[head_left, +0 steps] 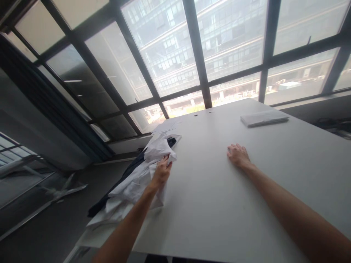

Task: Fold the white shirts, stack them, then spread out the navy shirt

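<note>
My left hand [162, 171] is closed on the upper end of a crumpled white shirt [137, 182], its fingers pinching the cloth. The shirt is spread loosely along the left side of the white table [203, 204], some of it hanging toward the edge. Dark navy cloth [131, 168] lies beneath and beside it, with another dark bit [171, 141] showing near the shirt's far end. My right hand [238, 155] rests on the tabletop with its fingers curled in, and nothing shows in it.
A flat folded white stack [263, 118] lies at the table's far right. Thin white sheets [166, 126] lie at the far left corner. Tall windows stand behind the table. A dark curtain [55, 98] and a metal-legged frame [59, 191] are off to the left.
</note>
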Demonstrator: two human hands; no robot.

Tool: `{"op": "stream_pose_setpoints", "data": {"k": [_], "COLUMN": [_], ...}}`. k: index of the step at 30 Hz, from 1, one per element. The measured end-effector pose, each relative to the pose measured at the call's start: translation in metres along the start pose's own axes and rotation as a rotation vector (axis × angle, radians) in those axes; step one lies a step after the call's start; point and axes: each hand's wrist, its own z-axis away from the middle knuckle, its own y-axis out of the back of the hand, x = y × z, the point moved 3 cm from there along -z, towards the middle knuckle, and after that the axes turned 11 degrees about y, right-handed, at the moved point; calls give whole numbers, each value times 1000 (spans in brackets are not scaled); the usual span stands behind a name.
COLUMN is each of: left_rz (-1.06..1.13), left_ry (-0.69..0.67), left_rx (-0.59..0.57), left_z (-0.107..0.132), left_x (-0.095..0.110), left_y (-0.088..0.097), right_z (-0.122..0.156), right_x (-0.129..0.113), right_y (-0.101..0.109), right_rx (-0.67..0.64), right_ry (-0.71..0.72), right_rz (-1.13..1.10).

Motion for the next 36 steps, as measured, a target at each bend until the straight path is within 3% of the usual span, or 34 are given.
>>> {"op": "stream_pose_setpoints", "data": {"k": [6, 9, 13, 17, 22, 25, 26, 28, 31, 33, 36], "left_rz": [-31, -25, 42, 103, 197, 373, 422, 424, 302, 281, 295], "left_ry": [-273, -348, -396, -416, -430, -522, -529, -420, -246, -193, -188], "left_rx": [-235, -266, -275, -274, -432, -415, -377, -274, -169, -141, -119], "left_z": [51, 73, 88, 93, 82, 47, 30, -9, -55, -70, -71], "left_x": [116, 162, 206, 227, 227, 216, 208, 183, 137, 108, 80], "left_y": [-62, -89, -111, -117, -102, -75, -66, -55, -55, -65, -84], "right_z": [-2, -5, -9, -9, -9, -9, -9, -8, -6, -5, -6], "right_x": [2, 6, 18, 30, 35, 34, 33, 30, 24, 21, 22], "right_y": [0, 3, 10, 12, 8, 5, 5, 6, 9, 10, 9], "right_rx": [9, 52, 199, 359, 424, 400, 385, 356, 336, 324, 311], "right_ry": [-5, -31, -149, -216, -186, -181, -175, -157, -120, -102, -93], "right_rz": [-26, -99, -320, -477, -537, -501, -481, -448, -429, -420, -422]}}
